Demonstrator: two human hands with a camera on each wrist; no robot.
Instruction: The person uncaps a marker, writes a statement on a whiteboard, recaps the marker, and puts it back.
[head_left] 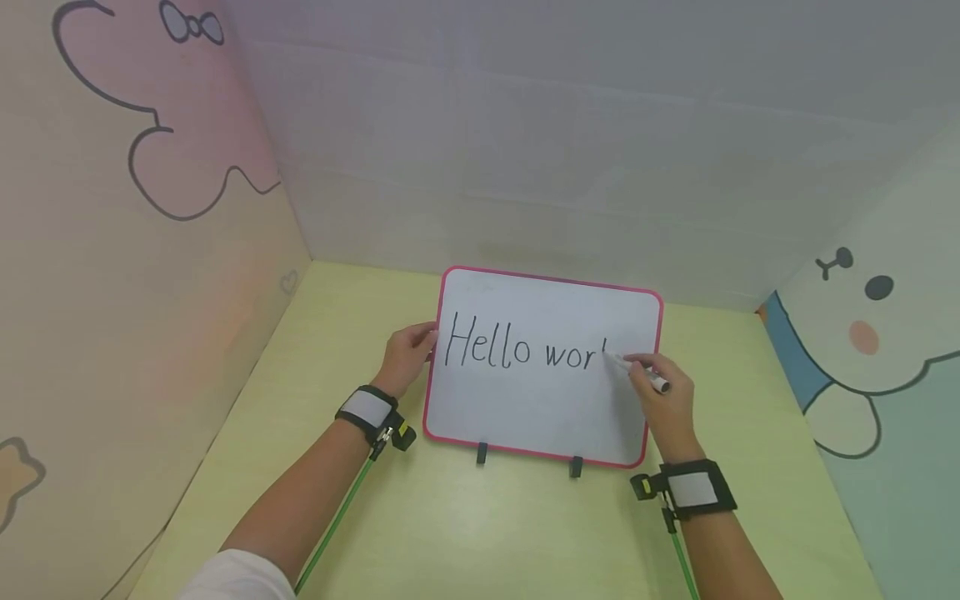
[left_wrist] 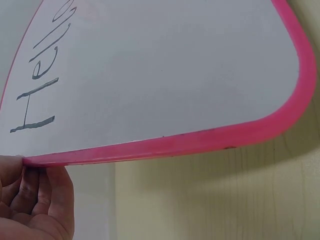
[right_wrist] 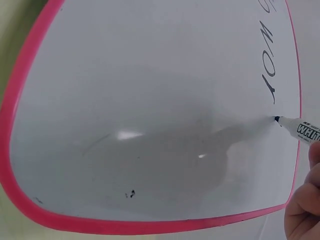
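A whiteboard (head_left: 540, 417) with a pink rim stands on small dark feet, its upper edge near the back wall. Black handwriting (head_left: 491, 343) across it reads "Hello wor", followed by a short upright stroke. At the board's left edge, my left hand (head_left: 403, 360) pinches the rim, thumb at the front and fingers behind it in the left wrist view. My right hand (head_left: 667, 408) grips a white whiteboard marker (right_wrist: 302, 131) over the right part of the board. The marker's dark tip meets the surface just past the "r". Part of the marker is hidden by the fingers.
The board stands on a pale yellow wood-grain table (head_left: 510, 533). A grey-white wall (head_left: 562, 167) rises behind, with cartoon-printed panels (head_left: 892, 400) on both sides. Each wrist wears a black strap (head_left: 697, 488) with a small camera and a green cable (head_left: 337, 521).
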